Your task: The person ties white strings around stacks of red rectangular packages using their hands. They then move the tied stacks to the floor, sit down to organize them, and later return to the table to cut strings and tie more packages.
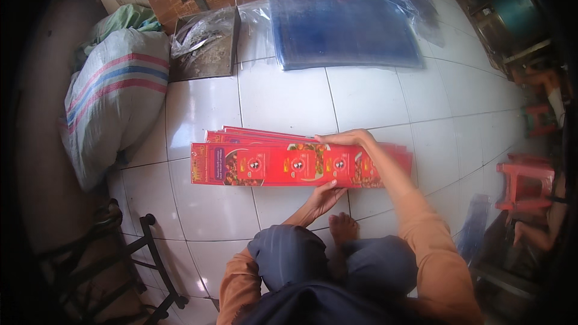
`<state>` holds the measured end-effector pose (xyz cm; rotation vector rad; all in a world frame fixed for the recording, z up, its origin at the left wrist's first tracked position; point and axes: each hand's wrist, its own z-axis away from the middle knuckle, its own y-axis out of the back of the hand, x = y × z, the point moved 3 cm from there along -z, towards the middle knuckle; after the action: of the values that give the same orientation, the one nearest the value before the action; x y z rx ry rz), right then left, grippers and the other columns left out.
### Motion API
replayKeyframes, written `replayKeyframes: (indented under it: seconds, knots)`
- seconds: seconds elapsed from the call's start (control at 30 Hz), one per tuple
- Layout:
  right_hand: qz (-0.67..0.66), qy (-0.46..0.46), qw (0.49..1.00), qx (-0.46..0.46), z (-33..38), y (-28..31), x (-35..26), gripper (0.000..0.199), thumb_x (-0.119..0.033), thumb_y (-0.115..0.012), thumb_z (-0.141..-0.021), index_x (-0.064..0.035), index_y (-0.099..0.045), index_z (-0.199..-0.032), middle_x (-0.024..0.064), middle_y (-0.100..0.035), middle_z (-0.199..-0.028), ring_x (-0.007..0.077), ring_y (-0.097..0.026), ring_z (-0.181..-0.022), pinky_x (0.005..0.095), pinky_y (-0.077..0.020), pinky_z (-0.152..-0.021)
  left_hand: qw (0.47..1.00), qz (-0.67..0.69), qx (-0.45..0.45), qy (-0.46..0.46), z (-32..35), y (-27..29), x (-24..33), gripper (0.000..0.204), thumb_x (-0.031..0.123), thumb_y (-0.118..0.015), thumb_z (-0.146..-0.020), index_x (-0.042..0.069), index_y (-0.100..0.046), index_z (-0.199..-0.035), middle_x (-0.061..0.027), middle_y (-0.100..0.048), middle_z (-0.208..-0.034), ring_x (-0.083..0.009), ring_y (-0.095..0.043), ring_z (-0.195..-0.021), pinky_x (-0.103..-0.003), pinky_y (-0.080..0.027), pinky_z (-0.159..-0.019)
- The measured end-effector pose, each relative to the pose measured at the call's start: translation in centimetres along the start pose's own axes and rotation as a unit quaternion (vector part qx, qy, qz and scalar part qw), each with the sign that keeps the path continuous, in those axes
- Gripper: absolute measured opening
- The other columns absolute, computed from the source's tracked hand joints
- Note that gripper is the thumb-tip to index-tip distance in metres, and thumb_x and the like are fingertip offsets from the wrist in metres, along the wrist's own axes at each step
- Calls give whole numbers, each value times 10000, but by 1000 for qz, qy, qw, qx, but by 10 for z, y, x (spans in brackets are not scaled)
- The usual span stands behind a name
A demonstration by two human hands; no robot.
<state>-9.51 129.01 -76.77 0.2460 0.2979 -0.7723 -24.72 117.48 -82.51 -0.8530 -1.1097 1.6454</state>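
Observation:
A stack of long red printed cardboard strips [277,165] lies crosswise in front of me, with pictures of food on the top one. Several strips fan out unevenly behind its far edge. My left hand [323,197] grips the near edge, thumb on top and the other fingers partly hidden underneath. Across the far edge rests my right hand [348,138], its fingers bent over the strips and its forearm passing above their right part. Whether the stack touches the floor or is held just above it, I cannot tell.
White tiles make up the floor [289,96]. Beyond the stack lies a pile of bluish plastic sheets [343,30]. At left stand a striped woven sack [120,90] and an open box with clear plastic scraps [205,42]. A black metal frame [150,253] is near left; red stools [527,180] stand right.

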Motion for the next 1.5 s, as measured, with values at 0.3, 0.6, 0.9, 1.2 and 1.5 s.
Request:
replayKeyframes:
  seconds: [0.3,0.6,0.9,1.2,1.5]
  knots:
    - [102,76,990,58,2,-4,-3,943,-806,-238,-718,-128,-301,-1371,147,-209,-1437,299,-162,-1340,435,-164,-1078,985,-86,145,23,59,-2,47,779,501,-589,-791,61,-229,-1323,-210,-339,-1303,-360,-358,-1208,-570,-330,-960]
    - [11,197,980,-6,-29,-22,-170,1019,-849,-273,-665,-48,-458,-1267,227,-379,-1327,370,-346,-1243,458,-289,-1011,854,9,392,-341,164,-16,160,914,556,-545,-747,-6,-139,-1343,-316,-118,-1355,-455,-282,-1235,-656,-349,-884]
    - [75,196,977,-21,-48,-49,-191,1011,-840,-216,-688,-34,-496,-1231,237,-435,-1277,360,-398,-1204,452,-331,-973,905,-25,287,-314,145,-44,167,782,499,-494,-775,-50,-245,-1275,-254,-356,-1221,-418,-450,-1087,-680,-354,-839]
    - [-182,274,889,319,18,46,28,663,-564,-120,-912,-123,-349,-1351,181,-64,-1460,264,-60,-1361,371,-23,-1095,699,-258,513,-426,215,20,261,816,654,-283,-813,76,-237,-1388,-170,-234,-1428,-265,-198,-1335,-525,-59,-1040]
    - [-498,12,738,456,113,-12,271,857,-684,-139,-843,-10,-373,-1316,164,-108,-1463,245,-70,-1363,362,-22,-1087,855,-417,204,-231,180,6,335,833,660,-162,-855,11,-249,-1370,-210,-229,-1417,-296,-255,-1306,-374,-182,-1076]
